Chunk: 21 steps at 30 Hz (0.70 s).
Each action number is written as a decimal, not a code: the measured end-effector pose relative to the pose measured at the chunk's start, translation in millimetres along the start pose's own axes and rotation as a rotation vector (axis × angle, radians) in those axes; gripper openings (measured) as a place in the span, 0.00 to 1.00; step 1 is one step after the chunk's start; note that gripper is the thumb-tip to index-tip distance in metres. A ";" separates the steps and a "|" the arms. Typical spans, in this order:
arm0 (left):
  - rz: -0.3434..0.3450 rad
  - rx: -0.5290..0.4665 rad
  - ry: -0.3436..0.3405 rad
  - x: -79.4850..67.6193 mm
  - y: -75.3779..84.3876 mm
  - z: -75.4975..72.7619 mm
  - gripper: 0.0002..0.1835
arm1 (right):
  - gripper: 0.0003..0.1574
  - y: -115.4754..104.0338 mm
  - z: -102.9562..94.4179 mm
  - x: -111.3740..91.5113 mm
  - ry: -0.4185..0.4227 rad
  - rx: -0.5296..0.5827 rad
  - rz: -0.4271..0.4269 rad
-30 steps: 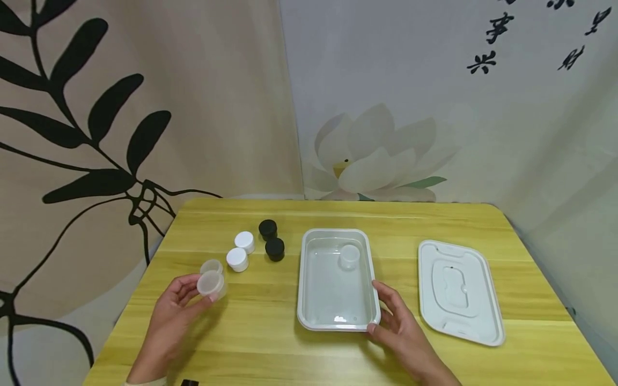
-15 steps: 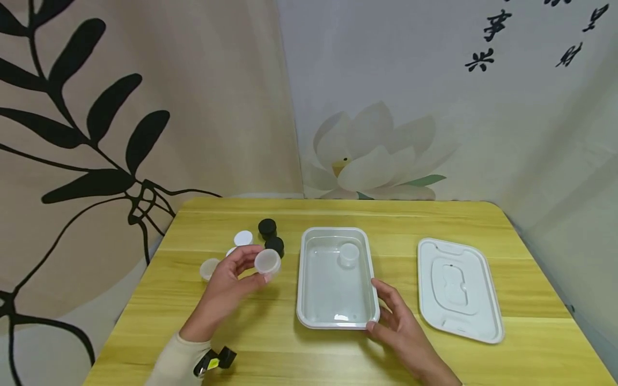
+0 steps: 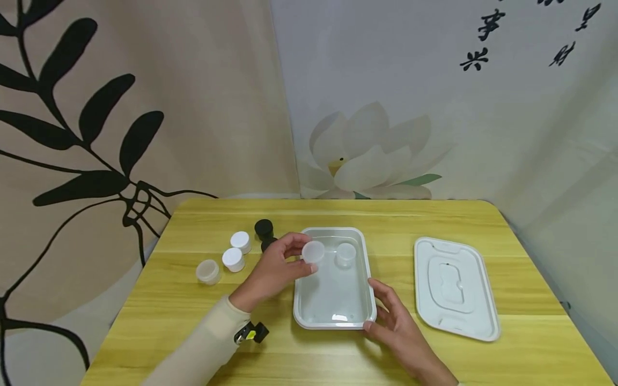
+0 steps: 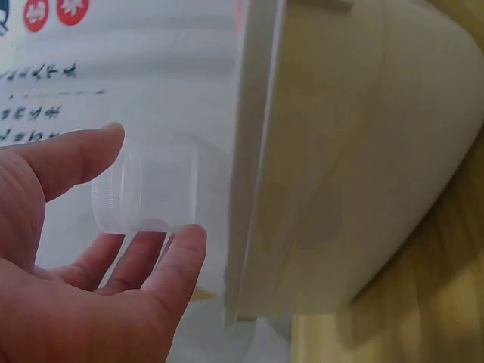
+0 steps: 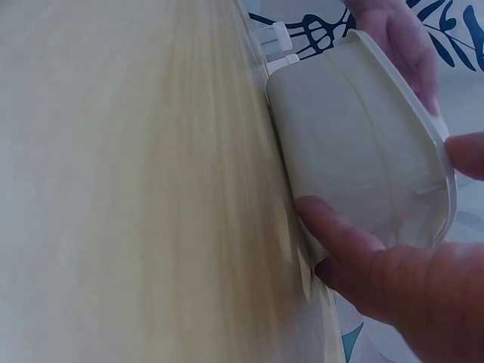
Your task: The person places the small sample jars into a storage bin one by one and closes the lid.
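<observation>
The clear cup (image 3: 313, 252) was at the fingertips of the left hand (image 3: 276, 266) — thumb on one side, fingers on the other, the grip only as wide as the cup itself. In the head view it appeared over the far left part of the white tray (image 3: 333, 303), and the left wrist view showed it above the level of the rim. It looked small, round and colourless, see-through enough for the backdrop to show behind it, with a finely ribbed band near its top end.

The right hand (image 3: 398, 324) held the tray by its near right corner, thumb and fingers spread along the rim and outer wall. A second clear cup (image 3: 345, 255) stood inside the tray, just right of the held one, and a third clear cup (image 3: 208, 272) stood on the wooden table (image 3: 289, 359) well to the left. Near that one were two white round pieces (image 3: 234, 260), then two black round pieces (image 3: 264, 229) — one partly hidden by the left hand. The white lid (image 3: 456, 289) lay flat to the tray's right.
</observation>
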<state>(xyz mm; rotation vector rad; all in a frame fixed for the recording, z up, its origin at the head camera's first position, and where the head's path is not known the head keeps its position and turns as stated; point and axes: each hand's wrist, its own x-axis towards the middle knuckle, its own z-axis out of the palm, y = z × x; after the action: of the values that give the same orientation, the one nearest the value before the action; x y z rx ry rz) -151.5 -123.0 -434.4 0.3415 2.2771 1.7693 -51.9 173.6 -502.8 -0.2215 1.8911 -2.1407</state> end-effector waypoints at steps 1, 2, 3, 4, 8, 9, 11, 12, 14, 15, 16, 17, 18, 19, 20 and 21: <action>0.000 0.009 -0.006 4.0 -0.3 2.7 0.29 | 0.54 -0.2 0.0 0.0 -0.002 0.002 -0.003; -0.005 0.017 -0.010 8.0 -0.4 5.2 0.29 | 0.54 -0.5 0.1 0.0 -0.001 0.007 -0.001; -0.011 0.023 -0.016 11.9 -0.6 7.7 0.29 | 0.54 -0.7 0.1 -0.1 -0.001 0.008 -0.003; -0.017 0.033 -0.023 15.6 -1.1 10.3 0.29 | 0.54 -0.8 0.1 -0.1 -0.001 0.010 -0.003; -0.038 0.084 -0.063 28.8 -2.6 21.0 0.29 | 0.54 -0.5 -0.3 -0.1 -0.007 0.014 -0.003; -0.041 0.098 -0.075 31.3 -2.4 24.0 0.28 | 0.54 -0.6 -0.3 -0.2 -0.008 0.016 -0.002; -0.039 0.120 -0.094 34.8 -0.6 29.7 0.28 | 0.53 -0.4 -0.4 0.0 -0.006 0.013 0.004; -0.037 0.130 -0.100 36.2 0.2 32.3 0.28 | 0.53 -0.2 -0.4 0.1 -0.007 0.012 0.004; -0.039 0.143 -0.111 38.7 1.0 37.0 0.28 | 0.53 -0.2 -0.4 0.4 -0.008 0.008 0.002; -0.037 0.150 -0.116 39.9 1.0 39.2 0.27 | 0.53 -0.2 -0.3 0.4 -0.007 0.006 0.003; -0.036 0.156 -0.121 41.1 0.9 41.0 0.27 | 0.53 -0.1 -0.2 0.5 -0.007 0.004 0.002; -0.036 0.165 -0.127 42.3 0.5 42.8 0.27 | 0.53 -0.2 -0.1 0.5 -0.008 0.003 0.004; -0.034 0.180 -0.133 43.9 -0.5 44.6 0.27 | 0.53 -0.2 0.0 0.6 -0.007 0.003 0.003; -0.031 0.193 -0.140 45.1 -1.0 46.3 0.26 | 0.53 -0.4 0.3 0.6 -0.003 0.002 0.006; -0.026 0.207 -0.146 46.2 -1.3 48.0 0.25 | 0.54 -0.6 0.5 0.5 0.001 0.002 0.011; -0.024 0.217 -0.152 47.0 -1.2 49.6 0.25 | 0.54 -0.7 0.6 0.4 0.003 0.002 0.013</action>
<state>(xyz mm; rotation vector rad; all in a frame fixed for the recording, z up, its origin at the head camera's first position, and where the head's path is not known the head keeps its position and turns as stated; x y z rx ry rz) -179.8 -62.7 -449.6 0.4692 2.3560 1.4340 -52.2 172.9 -502.1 -0.2049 1.8871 -2.1360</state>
